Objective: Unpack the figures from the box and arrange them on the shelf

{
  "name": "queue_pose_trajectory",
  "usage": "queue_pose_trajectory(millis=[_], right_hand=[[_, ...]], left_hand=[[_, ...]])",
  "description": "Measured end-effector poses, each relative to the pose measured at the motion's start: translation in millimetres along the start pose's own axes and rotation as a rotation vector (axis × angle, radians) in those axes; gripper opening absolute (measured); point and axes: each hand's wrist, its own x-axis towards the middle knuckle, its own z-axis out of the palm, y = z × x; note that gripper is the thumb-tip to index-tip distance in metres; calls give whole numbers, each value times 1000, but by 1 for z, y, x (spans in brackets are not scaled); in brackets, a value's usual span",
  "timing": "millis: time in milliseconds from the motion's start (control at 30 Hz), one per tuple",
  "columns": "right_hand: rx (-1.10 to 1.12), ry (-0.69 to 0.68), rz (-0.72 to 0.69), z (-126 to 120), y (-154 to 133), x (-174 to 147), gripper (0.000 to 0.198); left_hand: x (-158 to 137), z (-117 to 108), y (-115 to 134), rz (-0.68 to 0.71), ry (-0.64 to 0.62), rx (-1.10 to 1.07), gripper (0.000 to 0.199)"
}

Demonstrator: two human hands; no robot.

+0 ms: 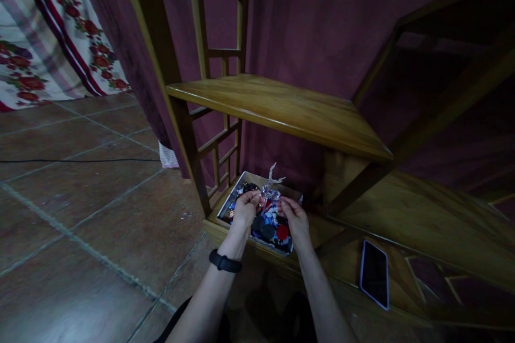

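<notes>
Brown wood above and around: a shelf [277, 110] juts out over an open box [257, 178] packed with small mixed items. Over the box, between both hands, a clear ornament [270, 193] with a pale, branching top. Left hand [246, 210] has thumb and fingers pinched on its left side; right hand [295, 218] pinches its right side, fingertips together. Dark wristband [225, 262] on the left wrist. Below the ornament, in the box, a red disc [282, 232] lies just beside a dark disc [268, 232]. Phone [374, 276] rests on wood, right of the right forearm. Purple curtain [306, 21] hangs behind the shelf.
</notes>
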Motion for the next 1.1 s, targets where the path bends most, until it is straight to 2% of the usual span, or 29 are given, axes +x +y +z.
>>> queue_pose_trajectory(millis=[267, 467, 667, 867, 1100], right_hand=[[-133, -85, -62, -6, 8, 6, 33], [-160, -18, -50, -7, 12, 8, 33], [-131, 72, -76, -8, 11, 9, 36], [-122, 93, -78, -7, 7, 10, 37], [-168, 105, -96, -6, 9, 10, 36]], left_hand=[[0, 2, 1, 9, -15, 8, 29], [-3, 2, 3, 25, -65, 58, 29], [1, -4, -2, 167, 52, 233, 19], [1, 0, -11, 262, -91, 414, 12], [-6, 6, -11, 362, -30, 641, 11]])
